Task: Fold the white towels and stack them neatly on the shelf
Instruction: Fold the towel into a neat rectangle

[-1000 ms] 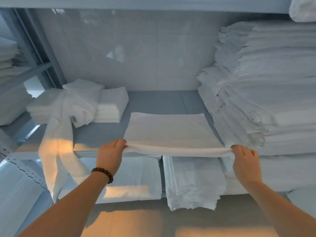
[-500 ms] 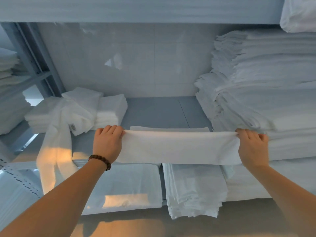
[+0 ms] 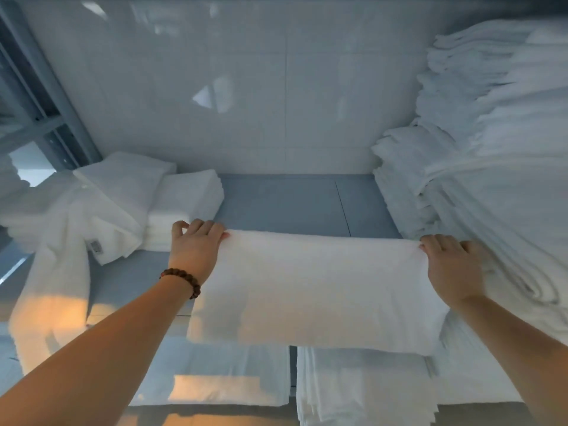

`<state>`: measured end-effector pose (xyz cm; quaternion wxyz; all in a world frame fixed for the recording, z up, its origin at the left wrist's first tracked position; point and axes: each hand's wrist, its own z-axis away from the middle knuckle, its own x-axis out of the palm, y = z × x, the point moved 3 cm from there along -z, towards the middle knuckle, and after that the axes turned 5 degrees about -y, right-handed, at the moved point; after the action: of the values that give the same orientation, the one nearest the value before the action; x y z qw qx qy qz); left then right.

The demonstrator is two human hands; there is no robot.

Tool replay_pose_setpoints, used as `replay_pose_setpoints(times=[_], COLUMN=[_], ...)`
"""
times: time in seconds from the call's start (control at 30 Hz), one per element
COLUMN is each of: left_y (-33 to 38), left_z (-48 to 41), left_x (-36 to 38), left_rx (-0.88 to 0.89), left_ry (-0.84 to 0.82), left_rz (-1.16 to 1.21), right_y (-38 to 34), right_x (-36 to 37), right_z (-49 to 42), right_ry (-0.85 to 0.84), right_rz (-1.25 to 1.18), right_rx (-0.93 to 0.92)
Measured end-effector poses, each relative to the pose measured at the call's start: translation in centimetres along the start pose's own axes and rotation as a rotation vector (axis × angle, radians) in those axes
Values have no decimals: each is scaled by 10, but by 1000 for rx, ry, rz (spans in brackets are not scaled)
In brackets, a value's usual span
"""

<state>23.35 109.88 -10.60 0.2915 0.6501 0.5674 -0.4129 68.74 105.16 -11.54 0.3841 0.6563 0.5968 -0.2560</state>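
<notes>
Gripping the far corners of a folded towel (image 3: 316, 290), the left hand (image 3: 196, 250) and right hand (image 3: 451, 269) curl their fingers over its far edge. The towel lies flat at 6 o'clock on the shelf (image 3: 292, 204), its near edge overhanging the front. At 3 o'clock the shelf holds a tall stack (image 3: 491, 179) of folded towels, just beside the right hand. At 9 o'clock sits a small stack (image 3: 187, 204), with a loose towel (image 3: 61, 272) draped over the shelf's edge beside it. A bead bracelet (image 3: 181, 279) circles the left wrist.
</notes>
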Motion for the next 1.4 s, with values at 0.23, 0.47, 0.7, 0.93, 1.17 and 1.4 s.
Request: replay_pose_setpoints(times=[0.23, 0.47, 0.7, 0.93, 1.17, 1.4], left_y=[10, 12, 20, 42, 152, 144], left_z=[-12, -25, -28, -33, -13, 6], left_x=[69, 145, 185, 176, 170, 180], left_rx=[-59, -101, -150, -160, 29, -88], left_ry=[-132, -355, -456, -432, -623, -703], left_rz=[2, -11, -26, -45, 307, 189], right_y=[-6, -18, -23, -43, -171, -172], right_x=[69, 132, 175, 159, 131, 154], right_z=[-13, -20, -11, -16, -21, 3], right_ry=[-144, -436, -545, -546, -619, -799], right_rz=[0, -2, -1, 43, -386, -330], right_rx=[-24, 62, 160, 227, 80, 52])
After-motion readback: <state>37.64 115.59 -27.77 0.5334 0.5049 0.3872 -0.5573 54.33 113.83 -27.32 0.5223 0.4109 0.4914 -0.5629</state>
